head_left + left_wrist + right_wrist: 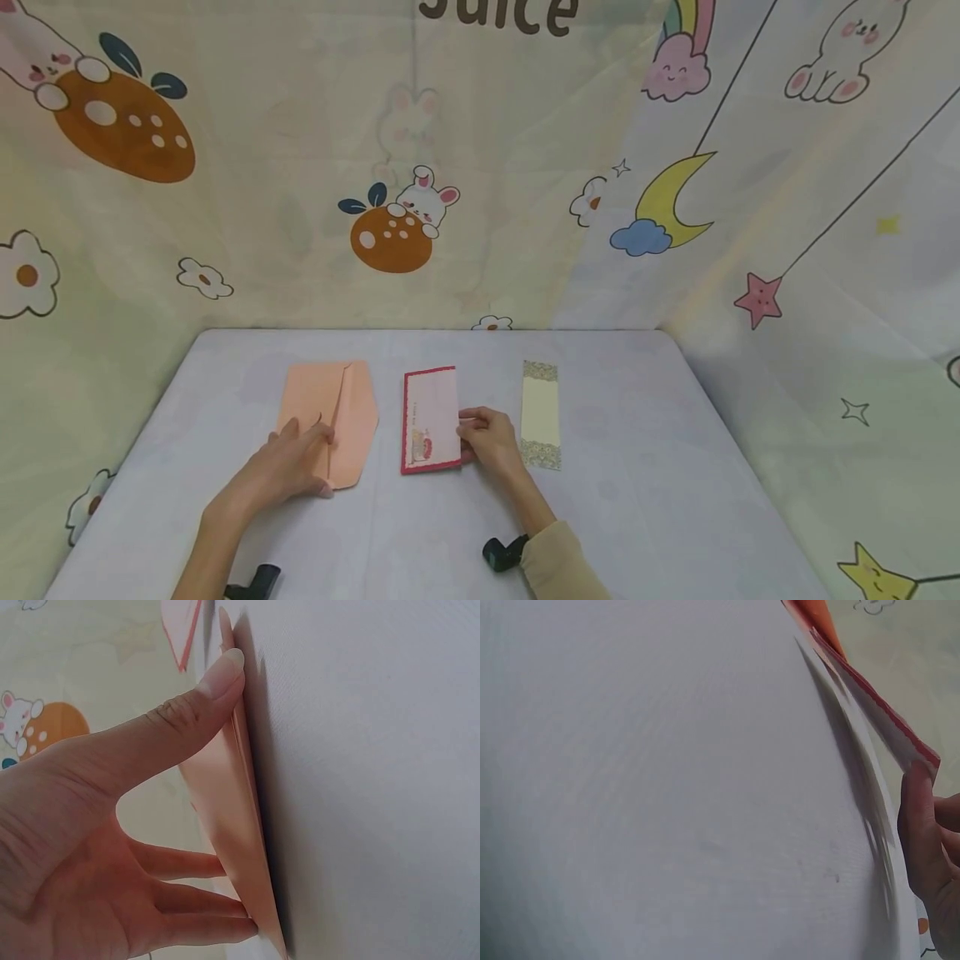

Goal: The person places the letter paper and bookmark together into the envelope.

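Note:
A peach paper envelope (354, 446) lies on the left of the table, its pointed flap toward the right. My left hand (281, 471) rests on it, fingers extended over the paper and thumb at the near edge; in the left wrist view the thumb (191, 716) lies along that edge. In the middle is a folded pink greeting card (433, 408) with a red border and a small printed picture. My right hand (491, 442) pinches the card's right edge; in the right wrist view the cover (885, 712) is lifted at an angle over the lower leaf.
Right of the card lies a cream bookmark-shaped strip (541, 412) with patterned ends. All three paper items are on a white-covered table (637, 500). A printed cloth backdrop (262, 167) rises behind and along both sides. Black wrist-worn devices (504, 553) show near both wrists.

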`<action>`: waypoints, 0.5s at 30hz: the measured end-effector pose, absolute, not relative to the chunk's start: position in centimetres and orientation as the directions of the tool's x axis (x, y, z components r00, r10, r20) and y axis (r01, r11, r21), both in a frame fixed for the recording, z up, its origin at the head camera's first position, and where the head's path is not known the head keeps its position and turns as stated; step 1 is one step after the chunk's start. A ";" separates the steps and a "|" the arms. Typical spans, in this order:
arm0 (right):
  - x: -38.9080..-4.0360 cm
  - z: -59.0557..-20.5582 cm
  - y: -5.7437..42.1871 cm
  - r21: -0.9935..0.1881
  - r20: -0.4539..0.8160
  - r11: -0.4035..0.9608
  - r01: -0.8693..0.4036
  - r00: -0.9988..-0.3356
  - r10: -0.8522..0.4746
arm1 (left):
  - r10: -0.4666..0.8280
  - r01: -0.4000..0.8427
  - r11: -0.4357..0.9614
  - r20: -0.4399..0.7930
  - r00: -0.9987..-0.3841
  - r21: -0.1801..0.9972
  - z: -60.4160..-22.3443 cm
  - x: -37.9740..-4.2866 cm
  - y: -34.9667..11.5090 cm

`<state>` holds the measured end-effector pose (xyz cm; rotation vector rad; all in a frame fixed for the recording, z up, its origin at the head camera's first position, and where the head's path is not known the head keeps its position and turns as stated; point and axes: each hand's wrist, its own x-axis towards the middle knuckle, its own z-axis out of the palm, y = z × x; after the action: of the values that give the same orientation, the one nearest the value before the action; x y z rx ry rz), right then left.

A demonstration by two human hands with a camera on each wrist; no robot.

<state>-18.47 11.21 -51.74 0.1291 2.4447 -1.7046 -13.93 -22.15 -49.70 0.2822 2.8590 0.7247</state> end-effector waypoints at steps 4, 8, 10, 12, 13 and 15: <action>-18.5 -51.8 10.8 -0.929 -0.181 0.333 0.162 -0.983 -0.027 | 0.228 0.141 0.861 -0.123 -0.966 0.488 -49.7 -13.9 -22.1; -18.6 -51.6 10.2 -0.938 -0.193 0.300 0.174 -0.981 -0.035 | 0.231 0.149 0.861 -0.114 -0.966 0.486 -49.7 -14.0 -22.2; -18.7 -51.5 9.9 -0.943 -0.192 0.286 0.172 -0.980 -0.042 | 0.228 0.145 0.864 -0.119 -0.966 0.482 -49.7 -14.0 -22.1; -18.7 -51.5 9.6 -0.944 -0.183 0.287 0.162 -0.982 -0.048 | 0.226 0.140 0.865 -0.125 -0.966 0.481 -49.8 -14.1 -22.1; -18.7 -51.5 9.4 -0.945 -0.183 0.285 0.161 -0.982 -0.051 | 0.225 0.139 0.865 -0.127 -0.966 0.482 -49.8 -14.1 -22.1; -18.7 -51.5 9.1 -0.946 -0.176 0.286 0.153 -0.983 -0.056 | 0.225 0.137 0.865 -0.129 -0.966 0.483 -49.9 -14.1 -22.1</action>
<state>-18.72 9.06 -51.46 0.0900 2.3737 -1.7768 -14.06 -22.09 -49.86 0.2802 2.8570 0.7203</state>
